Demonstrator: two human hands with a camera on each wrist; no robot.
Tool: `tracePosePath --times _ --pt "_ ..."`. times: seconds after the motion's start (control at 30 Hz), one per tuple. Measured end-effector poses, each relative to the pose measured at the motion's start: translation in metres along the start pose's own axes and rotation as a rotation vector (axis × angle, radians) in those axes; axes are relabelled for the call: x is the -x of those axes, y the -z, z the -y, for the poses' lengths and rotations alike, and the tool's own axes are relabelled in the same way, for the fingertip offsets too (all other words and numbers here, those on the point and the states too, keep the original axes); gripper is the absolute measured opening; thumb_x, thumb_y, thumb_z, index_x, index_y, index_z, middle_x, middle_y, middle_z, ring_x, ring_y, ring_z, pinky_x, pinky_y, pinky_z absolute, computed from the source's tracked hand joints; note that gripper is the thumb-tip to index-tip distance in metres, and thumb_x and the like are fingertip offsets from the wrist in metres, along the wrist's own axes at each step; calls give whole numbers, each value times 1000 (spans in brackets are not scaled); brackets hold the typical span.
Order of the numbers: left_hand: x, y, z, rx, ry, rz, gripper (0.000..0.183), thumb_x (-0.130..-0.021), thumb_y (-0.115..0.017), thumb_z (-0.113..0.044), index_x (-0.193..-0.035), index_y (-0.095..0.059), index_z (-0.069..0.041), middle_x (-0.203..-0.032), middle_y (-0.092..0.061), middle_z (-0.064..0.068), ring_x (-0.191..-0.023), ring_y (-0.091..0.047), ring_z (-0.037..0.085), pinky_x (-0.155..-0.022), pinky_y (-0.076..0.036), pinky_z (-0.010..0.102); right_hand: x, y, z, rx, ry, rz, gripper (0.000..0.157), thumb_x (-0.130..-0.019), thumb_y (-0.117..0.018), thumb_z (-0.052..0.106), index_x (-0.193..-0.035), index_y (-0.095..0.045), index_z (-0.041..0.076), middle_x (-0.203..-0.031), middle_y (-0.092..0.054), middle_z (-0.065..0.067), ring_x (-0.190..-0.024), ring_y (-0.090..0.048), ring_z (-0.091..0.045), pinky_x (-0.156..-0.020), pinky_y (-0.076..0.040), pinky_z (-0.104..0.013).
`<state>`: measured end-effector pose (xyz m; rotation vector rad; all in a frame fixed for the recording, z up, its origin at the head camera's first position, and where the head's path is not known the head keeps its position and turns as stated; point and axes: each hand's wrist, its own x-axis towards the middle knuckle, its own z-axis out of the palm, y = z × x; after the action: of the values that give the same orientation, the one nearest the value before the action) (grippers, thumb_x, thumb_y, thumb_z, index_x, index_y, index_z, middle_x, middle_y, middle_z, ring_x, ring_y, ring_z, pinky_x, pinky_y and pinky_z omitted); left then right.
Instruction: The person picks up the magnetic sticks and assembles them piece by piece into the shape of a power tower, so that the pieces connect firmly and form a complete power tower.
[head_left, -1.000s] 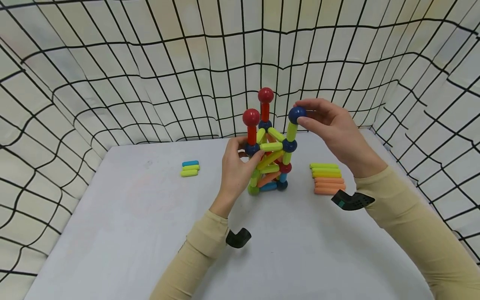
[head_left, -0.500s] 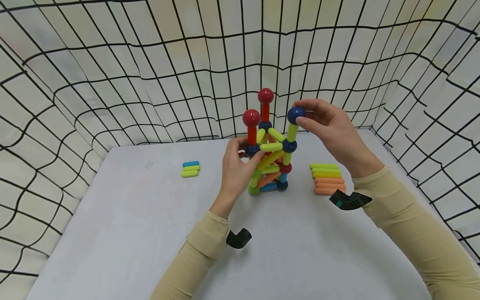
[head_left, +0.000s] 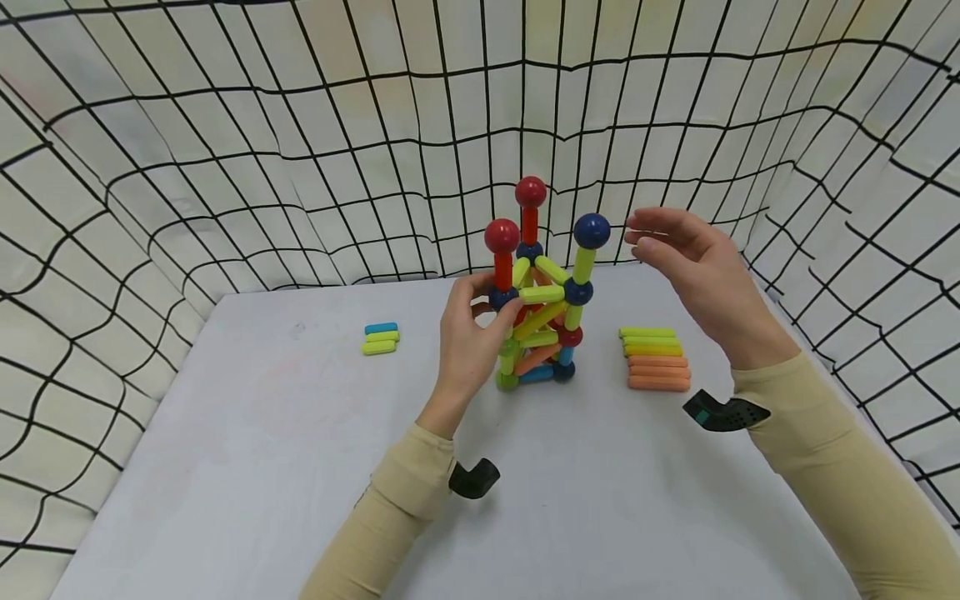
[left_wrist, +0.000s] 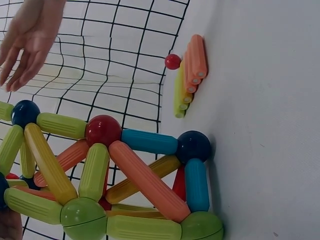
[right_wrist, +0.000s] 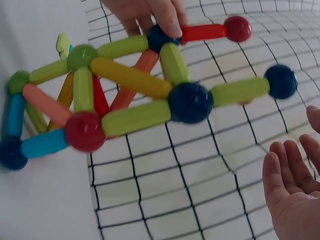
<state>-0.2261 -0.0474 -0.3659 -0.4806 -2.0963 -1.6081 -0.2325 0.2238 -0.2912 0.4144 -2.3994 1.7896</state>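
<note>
Standing upright on the tabletop (head_left: 300, 458) in the head view, the rod-and-ball tower (head_left: 540, 320) is pinched at a blue ball (head_left: 501, 297) by the left grip (head_left: 471, 337), while the right grip (head_left: 703, 271), loosely parted beside the topmost blue ball (head_left: 592, 231), holds nothing. The left wrist view shows stiff, probably light rods (left_wrist: 148, 180), best taken by the balls (left_wrist: 103, 131), since they might pull apart. The right wrist view leaves the left grip's exact hold unclear and shows no container.

in the left wrist view, smooth, glossy plastic is suggested by the red ball (left_wrist: 103, 130) at nine o'clock, ridged plastic by the orange rod (left_wrist: 149, 181) at six, a matt finish by the tabletop (left_wrist: 272, 120) at three; in the head view, cloth by the sleeve (head_left: 405, 493) at seven.
</note>
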Motion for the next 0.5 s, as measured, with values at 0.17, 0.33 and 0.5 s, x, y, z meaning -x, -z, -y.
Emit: tracePosePath --times 0.17,0.33,0.5 --pt "-1 2 1 32 -16 11 41 -91 -69 -12 -127 -52 0 -122 -57 11 -112 -53 18 -94 -49 35 17 24 -26 -8 -126 -56 50 -96 -61 37 -142 -49 21 -139 -52 -3 -125 -53 -15 -86 -50 -23" --pt "-4 5 2 30 -23 42 42 -91 -69 -12 -127 -53 1 -122 -58 12 -113 -54 19 -96 -49 34 37 46 -60 -171 -126 -70 50 -97 -61 27 -142 -46 10 -142 -45 -10 -125 -50 -17 -93 -46 -14" --pt "-7 6 2 31 -3 66 42 -91 -70 -11 -127 -53 2 -120 -59 13 -112 -55 20 -97 -48 35 53 59 -92 -283 -163 -102 50 -96 -62 21 -141 -45 6 -138 -46 -8 -121 -52 -15 -94 -46 -16"
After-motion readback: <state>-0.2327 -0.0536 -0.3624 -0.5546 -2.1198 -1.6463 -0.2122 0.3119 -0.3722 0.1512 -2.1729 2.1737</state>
